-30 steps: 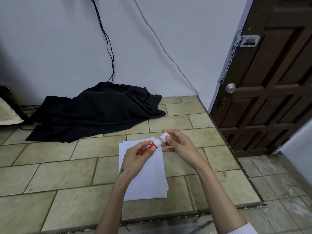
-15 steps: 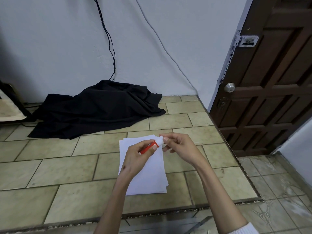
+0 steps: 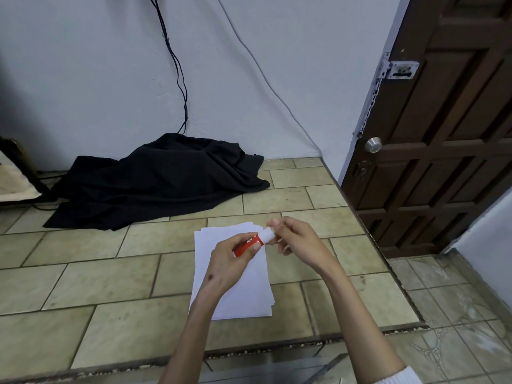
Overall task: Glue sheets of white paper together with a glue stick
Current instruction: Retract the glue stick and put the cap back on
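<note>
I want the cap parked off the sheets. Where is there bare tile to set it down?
Bare tile lies right of the paper stack, out to the tiled surface's right edge, and widely to its left. The strip between the stack's far edge and the black cloth is narrower. Both hands, left hand and right hand, crowd above the stack's far end.

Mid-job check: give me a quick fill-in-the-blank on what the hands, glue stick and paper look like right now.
1. The left hand grips the ____ body of the glue stick.
2. The right hand pinches the stick's white ____ end.
3. The stack of white paper lies on the ____ surface, under both hands.
4. A crumpled ____ cloth lies against the wall behind the paper.

Missing words: red; cap; tiled; black
</note>
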